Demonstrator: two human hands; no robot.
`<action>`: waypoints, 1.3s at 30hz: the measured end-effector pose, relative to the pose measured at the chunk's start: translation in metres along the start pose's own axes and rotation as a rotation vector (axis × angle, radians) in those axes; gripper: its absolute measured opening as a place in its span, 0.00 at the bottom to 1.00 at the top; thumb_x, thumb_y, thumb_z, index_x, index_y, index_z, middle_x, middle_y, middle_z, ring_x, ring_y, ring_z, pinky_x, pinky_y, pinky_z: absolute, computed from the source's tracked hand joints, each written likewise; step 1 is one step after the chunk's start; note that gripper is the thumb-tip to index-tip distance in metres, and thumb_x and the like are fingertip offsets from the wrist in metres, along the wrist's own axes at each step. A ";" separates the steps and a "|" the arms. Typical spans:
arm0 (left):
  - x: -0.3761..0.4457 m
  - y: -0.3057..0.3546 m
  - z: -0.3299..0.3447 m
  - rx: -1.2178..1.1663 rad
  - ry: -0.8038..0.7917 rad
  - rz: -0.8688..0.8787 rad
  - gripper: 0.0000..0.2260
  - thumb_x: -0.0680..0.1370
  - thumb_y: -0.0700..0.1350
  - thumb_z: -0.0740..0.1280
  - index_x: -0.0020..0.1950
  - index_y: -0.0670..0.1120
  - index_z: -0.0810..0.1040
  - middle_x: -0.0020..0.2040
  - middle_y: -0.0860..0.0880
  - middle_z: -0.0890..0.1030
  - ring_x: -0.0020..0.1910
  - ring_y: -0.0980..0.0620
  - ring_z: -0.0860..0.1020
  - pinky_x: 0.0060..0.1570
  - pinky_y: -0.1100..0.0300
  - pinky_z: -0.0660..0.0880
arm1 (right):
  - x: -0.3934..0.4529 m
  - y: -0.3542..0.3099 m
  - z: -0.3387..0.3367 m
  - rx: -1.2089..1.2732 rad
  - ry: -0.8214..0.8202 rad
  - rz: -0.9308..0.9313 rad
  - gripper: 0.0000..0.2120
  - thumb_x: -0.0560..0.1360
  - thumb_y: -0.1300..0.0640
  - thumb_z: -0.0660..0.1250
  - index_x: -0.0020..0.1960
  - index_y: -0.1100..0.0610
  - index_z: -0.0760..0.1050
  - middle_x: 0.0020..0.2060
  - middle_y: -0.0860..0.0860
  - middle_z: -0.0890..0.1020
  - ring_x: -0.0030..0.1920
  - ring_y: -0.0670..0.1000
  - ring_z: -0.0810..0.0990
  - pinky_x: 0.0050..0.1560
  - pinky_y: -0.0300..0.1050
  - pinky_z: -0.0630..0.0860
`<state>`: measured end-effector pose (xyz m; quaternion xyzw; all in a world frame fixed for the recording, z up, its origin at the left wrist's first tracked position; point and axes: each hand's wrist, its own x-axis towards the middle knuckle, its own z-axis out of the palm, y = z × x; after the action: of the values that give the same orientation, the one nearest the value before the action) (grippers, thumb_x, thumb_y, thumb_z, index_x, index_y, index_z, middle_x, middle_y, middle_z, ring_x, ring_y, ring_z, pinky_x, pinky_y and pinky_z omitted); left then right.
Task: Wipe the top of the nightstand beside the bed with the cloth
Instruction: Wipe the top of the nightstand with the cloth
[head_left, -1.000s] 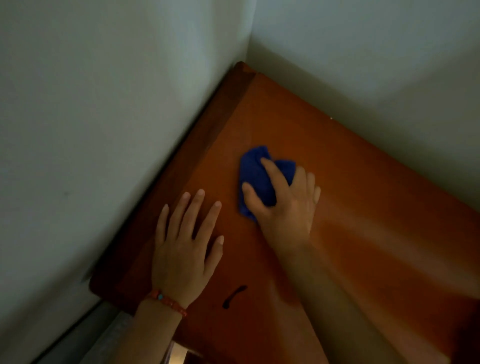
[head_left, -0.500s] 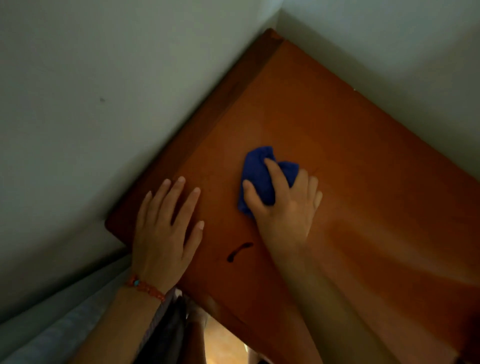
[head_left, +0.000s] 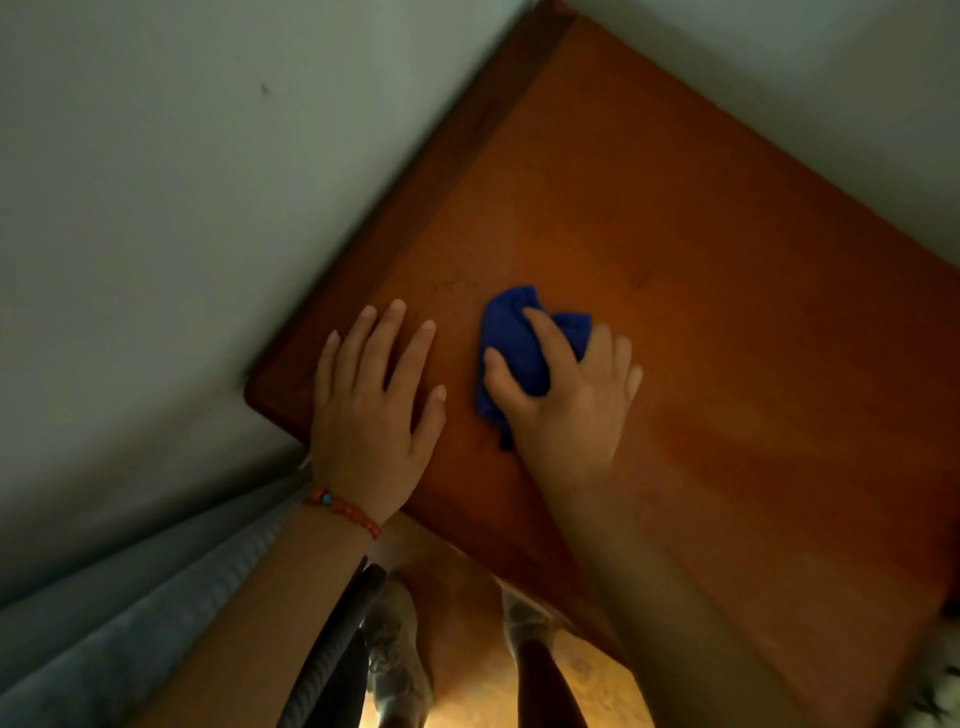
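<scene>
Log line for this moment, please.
right hand: grips blue cloth on nightstand top | left hand: flat on top, near corner | phase: wiping

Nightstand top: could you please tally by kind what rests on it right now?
Bare hands: 2, left hand flat on the orange-brown wooden nightstand, right hand gripping the cloth
Crumpled blue cloth: 1
Total: 3

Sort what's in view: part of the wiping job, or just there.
Job:
blue cloth
nightstand top
right hand, gripping the cloth
left hand, flat on the top

Just there:
beaded bracelet
walls
bedding
</scene>
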<state>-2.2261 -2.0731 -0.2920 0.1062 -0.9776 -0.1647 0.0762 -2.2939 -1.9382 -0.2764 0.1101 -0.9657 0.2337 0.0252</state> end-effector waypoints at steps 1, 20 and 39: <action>0.000 0.000 0.000 -0.009 0.000 0.011 0.22 0.77 0.50 0.57 0.68 0.42 0.69 0.68 0.38 0.69 0.68 0.40 0.62 0.66 0.44 0.55 | 0.011 -0.004 0.003 -0.015 0.020 0.005 0.23 0.70 0.40 0.61 0.58 0.54 0.76 0.44 0.59 0.76 0.45 0.57 0.69 0.45 0.49 0.60; -0.050 -0.048 -0.011 -0.034 0.066 0.156 0.21 0.78 0.48 0.56 0.68 0.39 0.68 0.69 0.36 0.67 0.69 0.40 0.61 0.68 0.47 0.53 | -0.029 -0.047 0.024 -0.019 0.143 0.115 0.25 0.70 0.39 0.59 0.59 0.53 0.76 0.48 0.59 0.77 0.47 0.60 0.72 0.45 0.49 0.60; -0.065 -0.084 -0.027 -0.042 0.094 0.133 0.22 0.78 0.48 0.58 0.68 0.37 0.68 0.68 0.35 0.67 0.68 0.38 0.64 0.64 0.45 0.63 | -0.079 -0.074 0.030 -0.040 0.073 0.047 0.25 0.70 0.39 0.60 0.59 0.54 0.75 0.47 0.59 0.77 0.46 0.57 0.70 0.45 0.47 0.61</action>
<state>-2.1431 -2.1441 -0.3025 0.0470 -0.9742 -0.1748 0.1348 -2.1999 -2.0003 -0.2784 0.0781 -0.9709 0.2189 0.0572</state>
